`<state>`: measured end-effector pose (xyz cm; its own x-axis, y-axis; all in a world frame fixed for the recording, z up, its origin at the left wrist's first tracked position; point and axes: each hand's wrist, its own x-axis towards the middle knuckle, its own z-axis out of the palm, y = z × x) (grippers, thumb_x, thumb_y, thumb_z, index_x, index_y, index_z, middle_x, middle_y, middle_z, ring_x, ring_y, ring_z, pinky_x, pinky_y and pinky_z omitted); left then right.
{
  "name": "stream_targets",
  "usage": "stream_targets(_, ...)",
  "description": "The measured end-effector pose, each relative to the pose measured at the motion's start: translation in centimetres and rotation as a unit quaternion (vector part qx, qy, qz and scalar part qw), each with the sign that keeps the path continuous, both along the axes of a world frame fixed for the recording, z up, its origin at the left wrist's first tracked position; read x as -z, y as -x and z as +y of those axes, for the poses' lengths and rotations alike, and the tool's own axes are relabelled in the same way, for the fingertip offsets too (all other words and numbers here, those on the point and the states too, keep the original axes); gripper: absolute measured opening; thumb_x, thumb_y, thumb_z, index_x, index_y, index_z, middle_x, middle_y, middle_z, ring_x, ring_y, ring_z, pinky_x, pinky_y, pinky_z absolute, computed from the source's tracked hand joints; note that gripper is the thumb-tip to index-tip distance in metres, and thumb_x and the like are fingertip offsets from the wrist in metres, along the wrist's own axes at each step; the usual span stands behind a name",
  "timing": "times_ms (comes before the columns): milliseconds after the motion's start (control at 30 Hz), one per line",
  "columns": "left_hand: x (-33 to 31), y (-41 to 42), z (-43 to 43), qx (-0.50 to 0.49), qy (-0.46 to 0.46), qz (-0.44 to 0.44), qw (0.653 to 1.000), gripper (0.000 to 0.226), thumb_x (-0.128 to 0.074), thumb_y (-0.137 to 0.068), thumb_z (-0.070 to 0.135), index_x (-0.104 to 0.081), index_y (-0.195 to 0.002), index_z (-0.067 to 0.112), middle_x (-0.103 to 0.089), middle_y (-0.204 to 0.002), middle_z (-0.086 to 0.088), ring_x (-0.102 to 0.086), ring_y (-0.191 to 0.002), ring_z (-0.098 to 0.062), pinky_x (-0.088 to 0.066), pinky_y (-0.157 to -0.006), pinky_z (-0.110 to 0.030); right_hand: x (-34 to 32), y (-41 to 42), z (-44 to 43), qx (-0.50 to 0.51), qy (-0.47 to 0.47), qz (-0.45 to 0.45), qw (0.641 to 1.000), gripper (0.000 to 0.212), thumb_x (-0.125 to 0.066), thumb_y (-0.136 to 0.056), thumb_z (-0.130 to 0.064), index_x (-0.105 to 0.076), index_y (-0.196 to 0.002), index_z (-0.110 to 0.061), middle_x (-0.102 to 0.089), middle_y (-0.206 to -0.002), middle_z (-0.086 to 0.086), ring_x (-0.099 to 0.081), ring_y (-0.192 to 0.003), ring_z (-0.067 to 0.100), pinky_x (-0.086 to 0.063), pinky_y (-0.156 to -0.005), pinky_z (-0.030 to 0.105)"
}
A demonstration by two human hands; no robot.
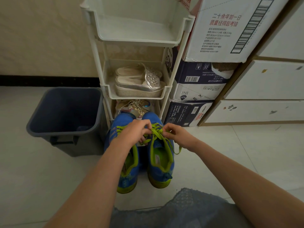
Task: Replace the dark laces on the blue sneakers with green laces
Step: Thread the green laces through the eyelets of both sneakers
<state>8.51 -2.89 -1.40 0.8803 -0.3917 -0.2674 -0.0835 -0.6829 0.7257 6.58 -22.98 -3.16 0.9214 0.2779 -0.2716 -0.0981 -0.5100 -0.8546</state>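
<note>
Two blue sneakers with lime-green trim stand side by side on the floor, toes pointing away from me: the left sneaker point(127, 168) and the right sneaker point(160, 162). A green lace point(156, 134) runs across the right sneaker's eyelets, and its loose ends trail down over the shoe's right side. My left hand point(134, 133) pinches the lace from the left. My right hand point(176, 133) pinches it from the right. The left sneaker also shows green lacing beside my left wrist. I see no dark laces.
A dark blue bin point(65, 119) stands to the left of the sneakers. Directly behind them rises a white plastic shoe rack point(138, 66) holding silver sandals point(139, 83) and glittery shoes. Stacked cardboard boxes point(197, 86) and a white cabinet point(263, 89) are to the right. My knee point(185, 209) is below.
</note>
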Motion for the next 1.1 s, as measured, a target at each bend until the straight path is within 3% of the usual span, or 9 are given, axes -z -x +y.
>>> stream_targets(100,-0.2,0.0,0.0,-0.004,0.004,0.012,1.0,0.008,-0.047,-0.095,0.009,-0.053,-0.098,0.012,-0.06,-0.08,0.015,-0.067,-0.067,-0.019,-0.056,-0.066,-0.028,-0.3,0.1,0.1,-0.001,-0.015,0.037,0.999,0.012,-0.051,-0.097,-0.013,-0.052,-0.088,-0.02,-0.053,-0.085,-0.003,-0.046,-0.071,0.004,-0.038,-0.059,0.005)
stream_targets(267,-0.7,0.1,-0.1,0.0,0.009,0.025,1.0,0.007,-0.051,-0.094,0.009,-0.052,-0.093,0.015,-0.064,-0.085,0.003,-0.065,-0.066,-0.018,-0.055,-0.068,-0.03,0.0,-0.1,-0.3,0.018,-0.067,0.102,0.992,0.009,-0.049,-0.099,-0.018,-0.051,-0.091,-0.02,-0.054,-0.08,-0.006,-0.044,-0.068,0.003,-0.033,-0.055,0.014)
stream_targets(400,-1.0,0.1,0.1,-0.014,0.023,0.055,0.998,0.011,-0.062,-0.089,0.007,-0.057,-0.096,0.013,-0.068,-0.088,-0.012,-0.068,-0.072,-0.024,-0.057,-0.07,-0.033,-0.6,-0.5,-1.1,0.034,-0.025,0.116,0.992,0.006,-0.059,-0.093,-0.025,-0.055,-0.095,-0.021,-0.059,-0.079,-0.005,-0.049,-0.067,0.006,-0.033,-0.055,0.018)
stream_targets(567,-1.4,-0.3,1.0,-0.025,-0.005,0.075,0.997,0.02,-0.074,-0.081,0.015,-0.065,-0.098,0.008,-0.066,-0.071,-0.001,-0.063,-0.061,-0.011,-0.054,-0.063,-0.022,-1.3,0.1,-2.4,-0.029,0.063,0.147,0.987,0.028,-0.058,-0.09,-0.046,-0.063,-0.085,-0.019,-0.053,-0.071,-0.008,-0.045,-0.067,0.005,-0.031,-0.054,0.018)
stream_targets(667,-1.5,-0.1,0.7,0.018,-0.049,0.055,0.997,0.021,-0.076,-0.078,0.021,-0.074,-0.094,0.009,-0.067,-0.076,0.001,-0.062,-0.069,-0.007,-0.051,-0.069,-0.022,-1.9,0.2,-2.3,-0.033,0.044,0.161,0.985,0.022,-0.064,-0.087,-0.041,-0.065,-0.08,-0.02,-0.055,-0.068,-0.01,-0.045,-0.062,0.002,-0.031,-0.054,0.018)
stream_targets(800,-1.7,0.0,-0.2,0.043,-0.082,0.038,0.995,0.017,-0.076,-0.077,0.022,-0.077,-0.089,0.009,-0.073,-0.09,-0.007,-0.065,-0.087,-0.018,-0.052,-0.077,-0.029,-2.2,0.0,-2.0,-0.013,0.028,0.145,0.989,0.009,-0.066,-0.088,-0.027,-0.066,-0.082,-0.021,-0.062,-0.073,-0.009,-0.05,-0.064,-0.001,-0.033,-0.056,0.017)
stream_targets(967,-2.3,-0.6,1.1,0.04,-0.13,0.015,0.991,0.016,-0.075,-0.08,0.019,-0.076,-0.089,0.005,-0.073,-0.091,-0.008,-0.061,-0.08,-0.013,-0.046,-0.07,-0.026,-2.2,0.1,-4.0,0.007,0.117,0.154,0.981,0.011,-0.064,-0.09,-0.021,-0.065,-0.088,-0.011,-0.059,-0.072,-0.003,-0.048,-0.065,0.005,-0.035,-0.05,0.013)
stream_targets(1100,-3.1,-1.1,2.8,0.027,-0.152,0.025,0.988,0.015,-0.072,-0.083,0.019,-0.077,-0.091,0.008,-0.073,-0.089,-0.01,-0.06,-0.079,-0.015,-0.046,-0.071,-0.028,-2.7,0.1,-5.6,0.021,0.122,0.178,0.976,0.003,-0.064,-0.088,-0.012,-0.066,-0.089,-0.01,-0.06,-0.074,-0.001,-0.046,-0.065,0.008,-0.031,-0.05,0.016)
